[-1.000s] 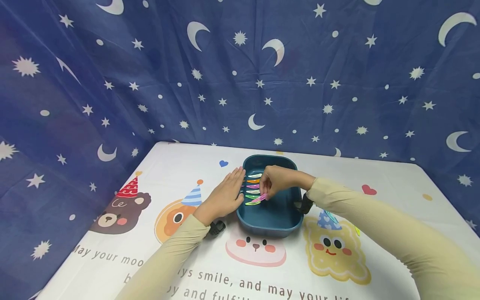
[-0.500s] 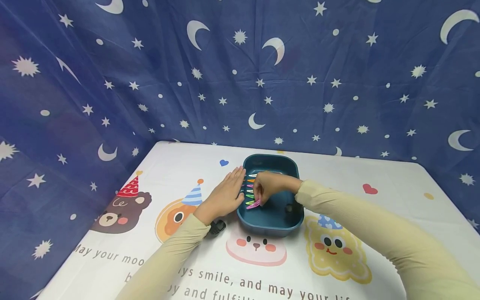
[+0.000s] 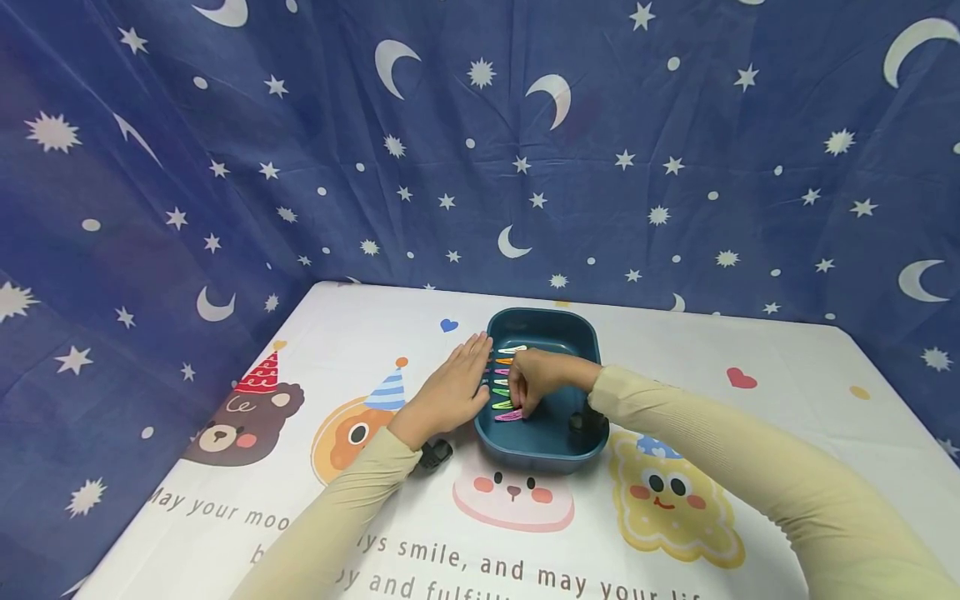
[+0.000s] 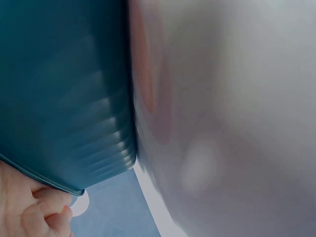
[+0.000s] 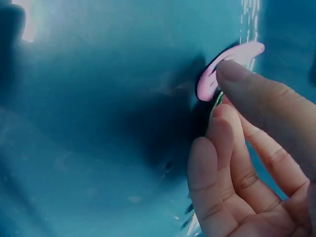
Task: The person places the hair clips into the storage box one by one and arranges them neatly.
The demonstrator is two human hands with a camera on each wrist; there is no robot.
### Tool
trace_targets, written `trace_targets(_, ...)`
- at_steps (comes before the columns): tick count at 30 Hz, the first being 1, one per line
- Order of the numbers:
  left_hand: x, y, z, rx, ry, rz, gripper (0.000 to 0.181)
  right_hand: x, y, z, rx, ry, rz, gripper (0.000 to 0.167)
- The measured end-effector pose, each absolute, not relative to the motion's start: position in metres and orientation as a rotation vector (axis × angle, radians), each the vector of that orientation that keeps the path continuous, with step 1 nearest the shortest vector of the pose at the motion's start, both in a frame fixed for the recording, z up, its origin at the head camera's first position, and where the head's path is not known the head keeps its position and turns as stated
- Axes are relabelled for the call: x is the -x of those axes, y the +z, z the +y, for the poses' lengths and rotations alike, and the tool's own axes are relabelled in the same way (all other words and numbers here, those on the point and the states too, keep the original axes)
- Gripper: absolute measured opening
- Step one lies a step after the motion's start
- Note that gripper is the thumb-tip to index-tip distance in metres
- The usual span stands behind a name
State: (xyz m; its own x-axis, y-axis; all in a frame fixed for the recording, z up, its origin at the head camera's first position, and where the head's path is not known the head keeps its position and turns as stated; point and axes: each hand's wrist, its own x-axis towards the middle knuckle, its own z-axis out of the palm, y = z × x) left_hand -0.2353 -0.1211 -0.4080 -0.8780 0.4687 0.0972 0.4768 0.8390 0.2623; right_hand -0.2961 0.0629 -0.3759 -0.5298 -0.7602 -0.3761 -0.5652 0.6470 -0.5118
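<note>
A dark teal plastic box point(image 3: 551, 442) stands on the table. Along its left inside lies a column of snap hair clips: a white clip point(image 3: 513, 350) at the far end, then orange, pink and green ones. At the near end, my right hand point(image 3: 546, 372) pinches a pink hair clip point(image 3: 507, 416) low against the bottom. In the right wrist view the thumb covers part of that pink clip point(image 5: 249, 48), beside a sliver of green. My left hand point(image 3: 448, 390) rests on the box's left rim with fingers extended; the left wrist view shows the box wall point(image 4: 69, 98) beside it.
A white tablecloth point(image 3: 637, 333) printed with cartoon animals and lettering lies under the box. Behind it hangs a blue curtain point(image 3: 420, 208) with moons and stars. A black wrist device point(image 3: 435, 454) sits under the left wrist.
My right hand has brought the pink clip down and left, to the near end of the column. The clip has turned from slanting to nearly level. My left hand stays put.
</note>
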Motion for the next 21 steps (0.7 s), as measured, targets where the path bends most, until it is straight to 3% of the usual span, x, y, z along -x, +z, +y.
trace_targets(12, 0.236, -0.409, -0.119, 0.744, -0.446, -2.984, 0.068, 0.305, -0.347, 0.085, 1.022, -0.555, 2.221, 0.021)
trace_targets(21, 0.235, -0.408, -0.12, 0.732, -0.447, -2.975, 0.068, 0.301, -0.312, 0.127, 1.049, -0.693, 2.209, 0.023)
